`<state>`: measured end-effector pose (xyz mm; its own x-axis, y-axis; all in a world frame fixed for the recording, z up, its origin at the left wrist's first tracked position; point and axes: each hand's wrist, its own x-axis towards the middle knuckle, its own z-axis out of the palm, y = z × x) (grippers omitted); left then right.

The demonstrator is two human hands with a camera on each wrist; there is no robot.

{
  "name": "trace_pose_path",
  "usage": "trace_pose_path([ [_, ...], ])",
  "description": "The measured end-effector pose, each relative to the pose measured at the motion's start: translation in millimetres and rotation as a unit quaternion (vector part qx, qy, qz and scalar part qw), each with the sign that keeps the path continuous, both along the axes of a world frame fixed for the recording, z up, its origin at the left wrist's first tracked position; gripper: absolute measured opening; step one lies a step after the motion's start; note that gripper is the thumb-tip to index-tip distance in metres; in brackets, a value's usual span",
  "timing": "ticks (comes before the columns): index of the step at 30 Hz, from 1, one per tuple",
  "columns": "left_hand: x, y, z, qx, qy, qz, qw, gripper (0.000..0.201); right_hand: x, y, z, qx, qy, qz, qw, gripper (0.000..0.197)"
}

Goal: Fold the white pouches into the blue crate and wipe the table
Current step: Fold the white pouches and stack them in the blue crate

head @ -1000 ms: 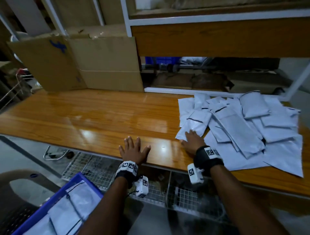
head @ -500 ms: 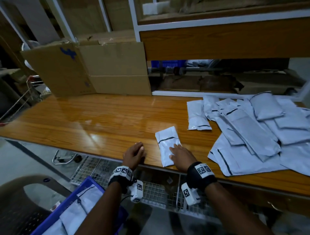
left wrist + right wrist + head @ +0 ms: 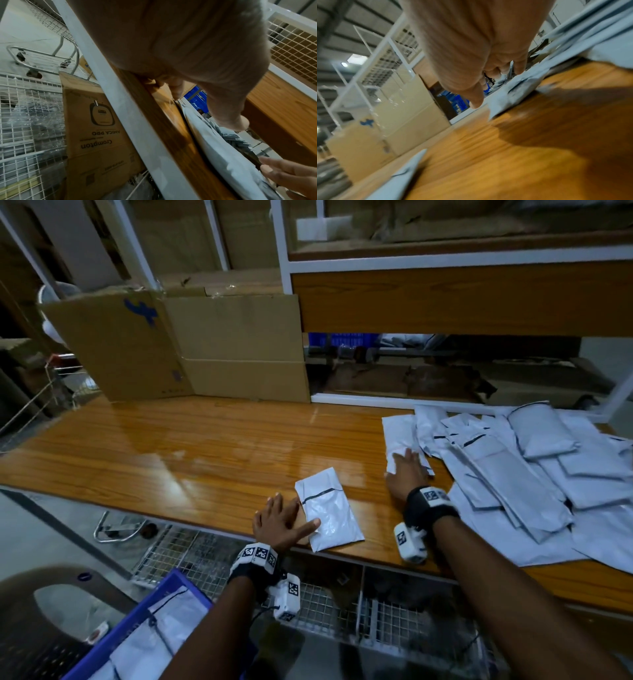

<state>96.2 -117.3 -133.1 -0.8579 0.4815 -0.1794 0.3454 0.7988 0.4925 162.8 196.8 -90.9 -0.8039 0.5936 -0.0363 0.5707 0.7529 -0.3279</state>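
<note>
One white pouch (image 3: 329,508) with a black stripe lies flat near the table's front edge. My left hand (image 3: 284,520) rests flat beside it, fingers spread, thumb on the pouch's left edge; the left wrist view shows the same pouch (image 3: 214,148) under the thumb. Further right, my right hand (image 3: 407,469) presses flat on another white pouch (image 3: 399,436) at the left edge of the pile of pouches (image 3: 520,474); its fingertips (image 3: 518,70) touch that pouch (image 3: 513,94). The blue crate (image 3: 161,594) sits below the table at lower left and holds several pouches.
Flattened cardboard boxes (image 3: 205,347) lean at the back of the wooden table (image 3: 171,446). A wooden shelf with a white frame (image 3: 445,299) hangs over the back right. Wire mesh racks (image 3: 191,549) lie under the front edge, a brown chair (image 3: 41,587) at lower left.
My right hand let go of the pouch it had dragged to the front edge and reached right to the pile. My left hand uncurled and laid its thumb on the dragged pouch.
</note>
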Motion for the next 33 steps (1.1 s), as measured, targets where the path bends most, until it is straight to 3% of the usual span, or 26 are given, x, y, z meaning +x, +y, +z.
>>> trace_pose_path([
  [4, -1.3, 7.1, -0.2, -0.075, -0.003, 0.003, 0.997, 0.112, -6.2, 38.6, -9.3, 0.017, -0.066, 0.019, 0.997, 0.071],
  [9, 2.7, 12.1, 2.1, -0.11, -0.007, 0.009, 0.994, 0.121, -0.3, 19.3, -16.3, 0.024, -0.085, 0.044, 0.995, 0.064],
  [14, -0.8, 4.7, -1.9, -0.014, -0.011, 0.028, 0.999, 0.114, 27.4, -30.6, 4.5, 0.076, -0.099, 0.135, 0.983, 0.041],
  [20, 0.5, -4.6, -4.0, 0.091, 0.02, 0.11, 0.99, 0.103, 70.6, -82.3, 12.9, 0.02, -0.036, 0.176, 0.984, 0.036],
  [24, 3.5, -5.2, 7.8, 0.117, 0.03, 0.166, 0.979, 0.062, 73.8, -78.9, 11.4, -0.09, 0.023, 0.129, 0.987, 0.032],
  [26, -2.7, -2.6, 10.4, 0.097, 0.029, 0.197, 0.975, 0.064, 62.2, -66.1, 11.6, -0.102, 0.06, 0.084, 0.989, 0.028],
  [28, -7.3, 2.6, 13.5, 0.076, 0.014, 0.214, 0.974, 0.076, 46.0, -53.2, 11.4, -0.108, 0.069, 0.028, 0.991, 0.037],
  [33, -8.8, 15.6, 22.5, 0.045, -0.031, 0.224, 0.973, 0.077, 9.9, -45.3, 1.1, -0.091, -0.036, -0.033, 0.995, 0.095],
])
